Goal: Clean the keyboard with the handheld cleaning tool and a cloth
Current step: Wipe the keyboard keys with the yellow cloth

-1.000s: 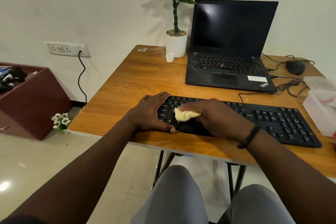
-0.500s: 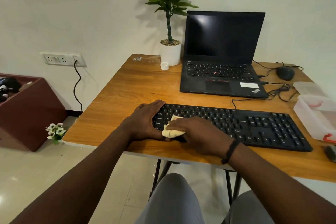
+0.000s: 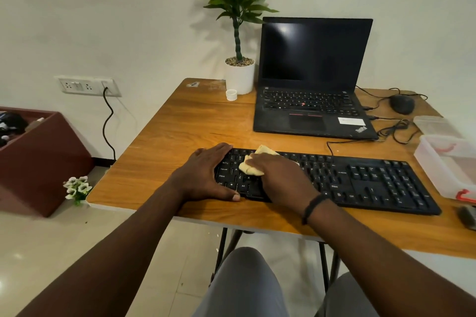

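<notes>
A black full-size keyboard (image 3: 360,180) lies along the front of the wooden table (image 3: 180,131). My left hand (image 3: 206,175) clasps its left end, fingers over the far edge and thumb along the near edge. My right hand (image 3: 280,177) presses a crumpled pale yellow cloth (image 3: 251,166) onto the left part of the keys; the cloth sticks out from under the fingers toward the back. A dark grey object, perhaps the handheld tool (image 3: 467,216), lies at the table's right edge, cut off by the frame.
An open black laptop (image 3: 309,110) stands behind the keyboard, with a potted plant (image 3: 238,74) and small white cap (image 3: 231,95) to its left. A mouse (image 3: 401,104), cables (image 3: 396,131) and clear plastic containers (image 3: 448,162) fill the right side. A maroon box (image 3: 38,157) sits on the floor left.
My right hand has slid the cloth from the front rows toward the back rows of the keyboard's left part. The left hand keeps its hold on the left end.
</notes>
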